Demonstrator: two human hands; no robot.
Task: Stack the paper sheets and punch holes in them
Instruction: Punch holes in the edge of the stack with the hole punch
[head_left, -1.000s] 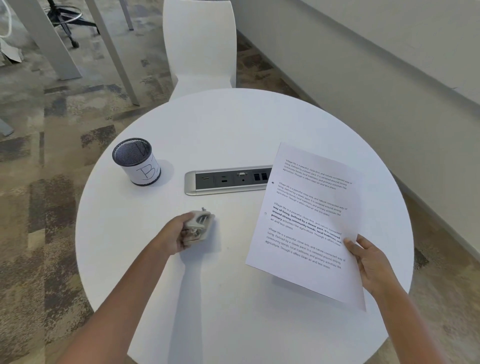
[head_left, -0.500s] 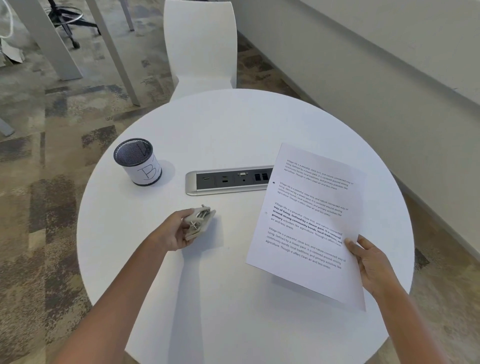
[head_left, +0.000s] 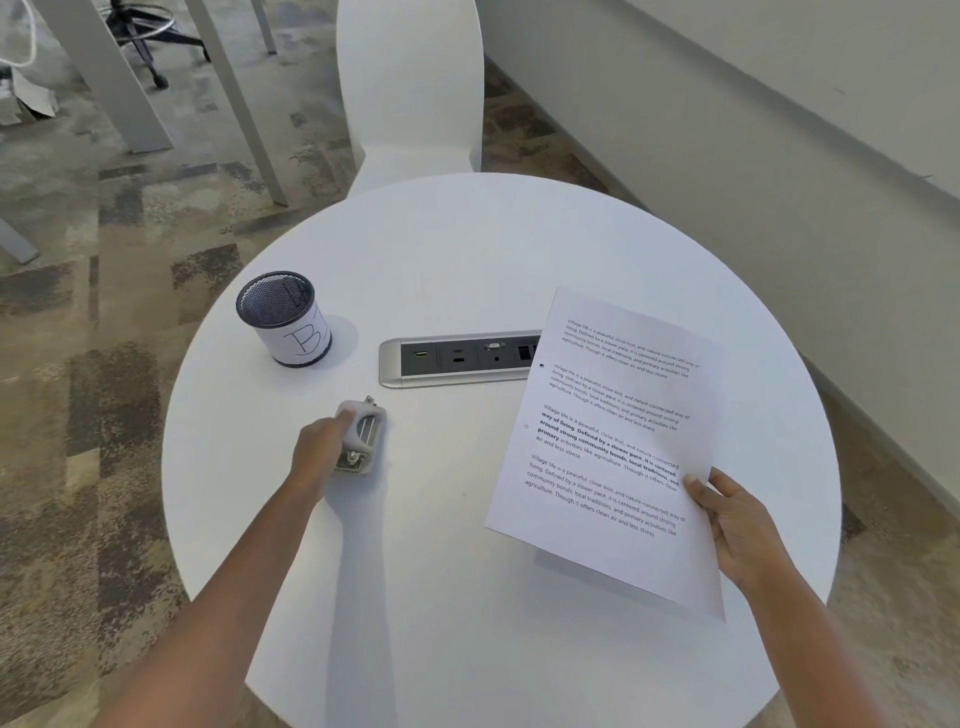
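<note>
Change: half a second ago your left hand (head_left: 319, 457) held the hole punch (head_left: 360, 437) tipped up off the worktop (head_left: 467, 260); now the punch sits lower, flat under that hand, its shadow tight against it.
Left grip: your fingers are curled around the left side of the hole punch, pinching its body; the punch's metal parts face up and to the right of your knuckles.
Right grip: your right hand (head_left: 737, 519) pinches the paper sheets (head_left: 613, 441) at their right edge, near the lower corner, thumb on the printed face, the other fingers hidden behind.
Paper sheets: they reach up and to the left from your right grip, lifted off the worktop at the near end, where a shadow shows beneath. Two punched holes show along the left margin. How many sheets are in the stack you cannot tell.
Gap between grips: bare worktop lies between the punch and the left edge of the sheets; they are well apart.
Power strip (head_left: 457, 358): set into the worktop beyond your left grip and to its right; its right end is covered by the top left corner of the sheets.
Mesh cup (head_left: 283, 317): upright, beyond your left grip and slightly left, wearing a paper label marked "B".
Chair (head_left: 410, 93): white, at the far side of the worktop.
</note>
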